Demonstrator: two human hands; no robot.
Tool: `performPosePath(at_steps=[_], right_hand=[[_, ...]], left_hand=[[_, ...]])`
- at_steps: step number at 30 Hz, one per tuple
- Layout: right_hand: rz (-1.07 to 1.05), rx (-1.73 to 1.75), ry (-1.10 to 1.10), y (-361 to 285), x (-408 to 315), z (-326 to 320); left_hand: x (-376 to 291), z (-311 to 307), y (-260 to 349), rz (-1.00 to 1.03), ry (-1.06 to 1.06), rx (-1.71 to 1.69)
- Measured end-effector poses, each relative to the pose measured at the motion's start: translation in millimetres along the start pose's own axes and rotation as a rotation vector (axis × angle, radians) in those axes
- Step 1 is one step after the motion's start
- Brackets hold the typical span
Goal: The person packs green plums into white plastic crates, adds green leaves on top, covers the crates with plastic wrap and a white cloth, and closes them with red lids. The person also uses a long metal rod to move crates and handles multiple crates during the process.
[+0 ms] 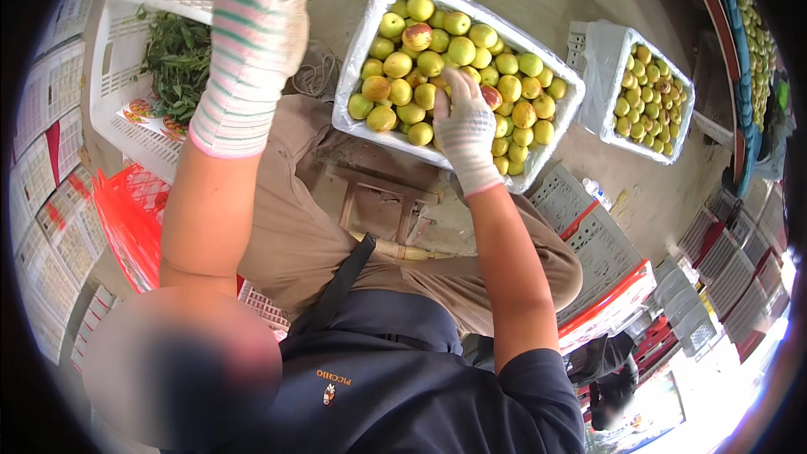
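Observation:
Greenish-yellow round fruits (461, 50), some with reddish-brown patches, fill a white crate (441, 154) lined with clear plastic. On top of them, near the crate's middle, rests my right hand (463, 120) in a striped knit glove with the fingertips bare; its fingers point down among the fruits, and whether they grip one cannot be told. My left hand (277, 6), in a pink and green striped glove, is raised at the upper left, away from the fruits. Its fingers run to the picture's top edge, so what they hold cannot be told.
A white plastic basket (104, 75) with leafy green sprigs (179, 63) and printed cards stands at left. Further right is a second lined crate (686, 120) of fruits. A grey crate (592, 233) and a water bottle (596, 192) lie near my right knee. Red plastic bags (129, 227) are at lower left.

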State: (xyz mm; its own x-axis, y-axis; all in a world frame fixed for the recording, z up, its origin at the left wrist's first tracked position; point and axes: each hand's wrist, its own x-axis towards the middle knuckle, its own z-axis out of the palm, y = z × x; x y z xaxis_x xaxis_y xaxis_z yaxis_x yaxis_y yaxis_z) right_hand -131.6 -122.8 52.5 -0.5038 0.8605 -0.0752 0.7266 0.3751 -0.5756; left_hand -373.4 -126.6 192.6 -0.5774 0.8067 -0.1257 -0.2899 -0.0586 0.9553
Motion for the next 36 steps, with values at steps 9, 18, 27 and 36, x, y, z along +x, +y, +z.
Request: performPosePath(at_steps=[9,18,27,36], right_hand=[[0.064,-0.165,-0.189,-23,79,43],[0.179,-0.328,-0.416,-35,92,34],[0.090,-0.037,-0.036,-23,28,8],[0.788,0.459,0.440,110,-98,-50]], left_hand=[[9,5,5,-0.067,0.009,-0.139],[8,10,11,-0.118,0.002,-0.129],[4,14,4,-0.122,-0.042,-0.069],[5,15,4,-0.095,-0.170,-0.120]])
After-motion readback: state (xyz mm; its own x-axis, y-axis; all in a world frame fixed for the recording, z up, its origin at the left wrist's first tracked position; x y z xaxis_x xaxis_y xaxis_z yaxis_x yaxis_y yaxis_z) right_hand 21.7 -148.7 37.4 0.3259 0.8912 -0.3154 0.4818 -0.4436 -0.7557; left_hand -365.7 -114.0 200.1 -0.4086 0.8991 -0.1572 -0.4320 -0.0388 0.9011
